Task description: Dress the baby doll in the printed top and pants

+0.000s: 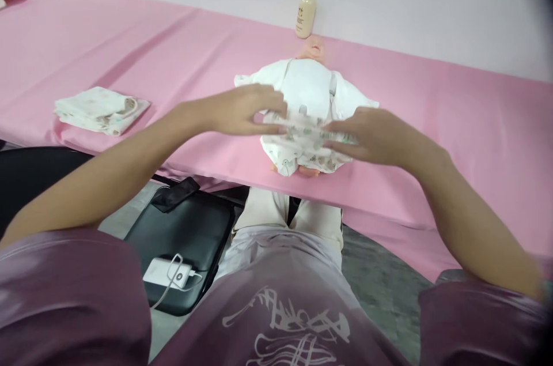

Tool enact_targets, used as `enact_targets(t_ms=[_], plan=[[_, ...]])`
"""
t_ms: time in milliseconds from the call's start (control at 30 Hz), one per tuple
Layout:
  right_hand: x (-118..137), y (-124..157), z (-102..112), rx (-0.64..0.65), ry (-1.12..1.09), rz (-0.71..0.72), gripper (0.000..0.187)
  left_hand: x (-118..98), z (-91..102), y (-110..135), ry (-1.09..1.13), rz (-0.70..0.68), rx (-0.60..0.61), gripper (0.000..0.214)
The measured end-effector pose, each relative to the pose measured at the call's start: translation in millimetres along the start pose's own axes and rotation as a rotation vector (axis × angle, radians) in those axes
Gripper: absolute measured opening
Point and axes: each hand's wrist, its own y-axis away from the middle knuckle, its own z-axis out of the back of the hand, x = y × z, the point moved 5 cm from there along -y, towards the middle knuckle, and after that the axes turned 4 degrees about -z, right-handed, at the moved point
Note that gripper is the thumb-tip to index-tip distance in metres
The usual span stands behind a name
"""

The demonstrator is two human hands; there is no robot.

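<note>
A baby doll [316, 50] lies on its back, head toward the wall, in a white long-sleeved top [305, 86]. Over its lower body is a white baby garment [294, 153] printed with small figures, with a bit of skin-toned foot showing below. My left hand [253, 111] pinches the garment's upper edge at the doll's waist, thumb below and fingers above. From the other side, my right hand [374, 134] grips the same edge between thumb and fingers. The fabric between my hands is blurred, so its exact folds cannot be made out.
A pump bottle [306, 11] stands behind the doll's head by the wall. Folded printed cloth [101, 109] lies left on the pink table cover [185, 66]. Below, a black chair [190, 233] holds a phone [176, 194] and a white power bank [166, 274] with a cable.
</note>
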Motion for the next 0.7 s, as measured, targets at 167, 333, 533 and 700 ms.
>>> enact_targets(t_ms=[167, 333, 533, 700], plan=[[22, 16, -47, 0.131, -0.144, 0.119, 0.044, -23, -48.1, 31, 0.018, 0.027, 0.039, 0.058], [23, 10, -71, 0.184, -0.254, 0.126, 0.045, -26, -62.5, 37, -0.131, 0.024, 0.092, 0.051], [26, 3, -79, 0.194, -0.254, 0.065, 0.038, -17, -55.4, 39, -0.281, -0.032, 0.051, 0.048], [4, -17, -51, -0.043, -0.568, 0.033, 0.052, 15, -32.8, 18, 0.093, 0.0, -0.146, 0.055]])
